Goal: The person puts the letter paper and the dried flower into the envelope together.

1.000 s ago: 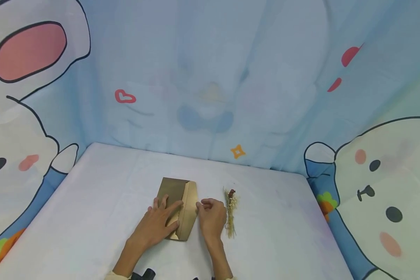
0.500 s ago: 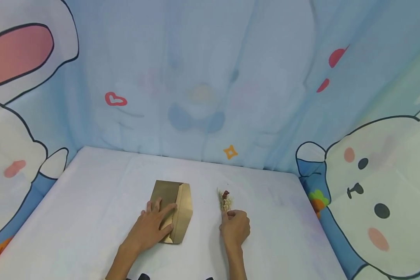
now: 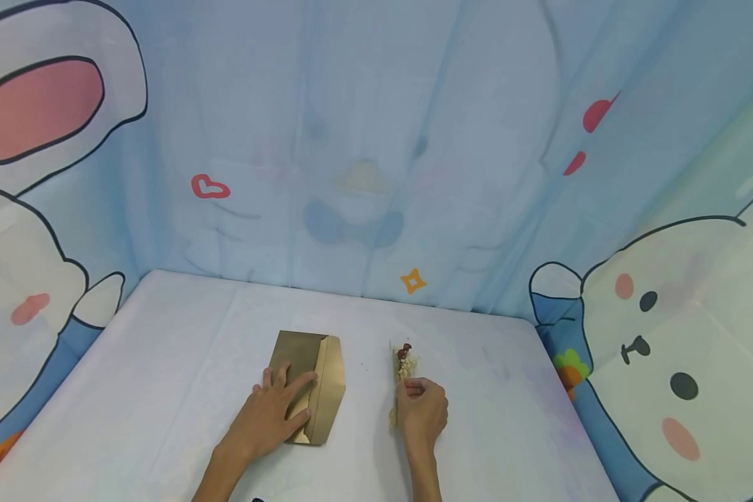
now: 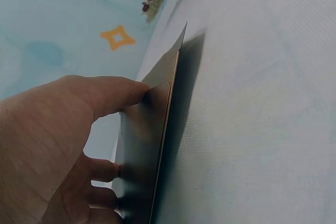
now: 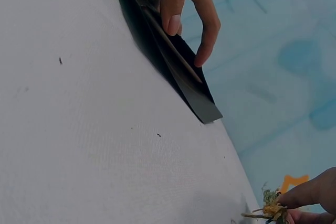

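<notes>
A gold paper envelope (image 3: 331,387) lies on the white table with its flap unfolded toward the right. My left hand (image 3: 265,416) rests on it with fingers spread, the fingertips pressing its upper face. In the left wrist view the thumb and fingertips touch the envelope (image 4: 142,153), whose near edge stands a little off the cloth. To the right, my right hand (image 3: 423,410) pinches a small bunch of dried flowers (image 3: 404,361) around its stems. Pale blossoms and a dark red flower show above the fingers. The right wrist view catches only the bunch (image 5: 273,211) and the fingertips at its corner.
A white cloth (image 3: 502,432) covers the table. Behind it hangs a light blue curtain (image 3: 257,104) printed with cartoon animals, meeting the table's back edge. Small dark specks (image 5: 159,135) lie on the cloth between the envelope and the flowers.
My right hand has left the envelope's right edge, moved right and taken hold of the dried flower bunch. My left hand stays on the envelope. The head view has shifted slightly.
</notes>
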The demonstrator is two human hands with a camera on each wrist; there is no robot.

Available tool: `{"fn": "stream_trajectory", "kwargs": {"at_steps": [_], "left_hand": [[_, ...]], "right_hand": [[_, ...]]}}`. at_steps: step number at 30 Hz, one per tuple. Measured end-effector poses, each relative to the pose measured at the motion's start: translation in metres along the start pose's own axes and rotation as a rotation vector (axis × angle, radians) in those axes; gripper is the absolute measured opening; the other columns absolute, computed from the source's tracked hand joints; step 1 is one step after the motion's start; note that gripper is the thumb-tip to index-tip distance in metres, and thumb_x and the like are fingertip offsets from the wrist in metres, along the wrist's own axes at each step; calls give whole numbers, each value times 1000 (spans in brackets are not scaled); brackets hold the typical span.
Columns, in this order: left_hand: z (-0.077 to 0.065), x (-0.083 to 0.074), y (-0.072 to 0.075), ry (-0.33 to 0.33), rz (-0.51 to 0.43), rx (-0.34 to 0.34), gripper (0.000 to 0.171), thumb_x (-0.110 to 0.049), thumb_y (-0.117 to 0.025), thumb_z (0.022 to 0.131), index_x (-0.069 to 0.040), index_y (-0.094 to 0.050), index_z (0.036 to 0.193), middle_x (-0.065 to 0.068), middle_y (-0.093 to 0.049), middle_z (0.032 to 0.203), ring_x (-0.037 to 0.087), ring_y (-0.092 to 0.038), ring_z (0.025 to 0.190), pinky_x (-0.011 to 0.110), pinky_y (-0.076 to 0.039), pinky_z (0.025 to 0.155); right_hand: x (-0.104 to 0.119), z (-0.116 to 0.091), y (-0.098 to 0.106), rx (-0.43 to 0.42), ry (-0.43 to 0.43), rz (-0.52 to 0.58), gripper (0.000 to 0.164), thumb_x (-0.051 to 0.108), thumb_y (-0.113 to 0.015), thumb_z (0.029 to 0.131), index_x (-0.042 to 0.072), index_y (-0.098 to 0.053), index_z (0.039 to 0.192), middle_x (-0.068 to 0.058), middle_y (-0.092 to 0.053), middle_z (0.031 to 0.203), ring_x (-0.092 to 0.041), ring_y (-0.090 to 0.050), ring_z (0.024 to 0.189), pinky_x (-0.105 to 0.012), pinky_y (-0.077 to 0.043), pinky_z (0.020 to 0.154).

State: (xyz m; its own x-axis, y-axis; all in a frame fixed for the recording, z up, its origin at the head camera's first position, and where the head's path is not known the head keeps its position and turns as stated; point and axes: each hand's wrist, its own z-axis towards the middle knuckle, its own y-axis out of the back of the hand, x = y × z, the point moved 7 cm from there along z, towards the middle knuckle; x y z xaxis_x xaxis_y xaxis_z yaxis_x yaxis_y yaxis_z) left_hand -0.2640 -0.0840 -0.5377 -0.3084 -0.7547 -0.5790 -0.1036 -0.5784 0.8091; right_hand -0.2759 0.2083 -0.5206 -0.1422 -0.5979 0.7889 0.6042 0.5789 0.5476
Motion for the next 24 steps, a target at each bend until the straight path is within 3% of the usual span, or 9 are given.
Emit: {"fn": "stream_trajectory", "kwargs": {"at_steps": [24], "left_hand": [[2, 5, -1, -4, -21, -5, 60, -36, -70, 107, -28, -49, 164, 39, -34, 170, 74, -29, 152, 83, -37, 116]], "right_hand": [[22, -15, -24, 106, 80, 117, 6, 0, -84, 85, 1, -80, 80, -8, -76, 69, -10, -65, 57, -22, -51, 57]]}}
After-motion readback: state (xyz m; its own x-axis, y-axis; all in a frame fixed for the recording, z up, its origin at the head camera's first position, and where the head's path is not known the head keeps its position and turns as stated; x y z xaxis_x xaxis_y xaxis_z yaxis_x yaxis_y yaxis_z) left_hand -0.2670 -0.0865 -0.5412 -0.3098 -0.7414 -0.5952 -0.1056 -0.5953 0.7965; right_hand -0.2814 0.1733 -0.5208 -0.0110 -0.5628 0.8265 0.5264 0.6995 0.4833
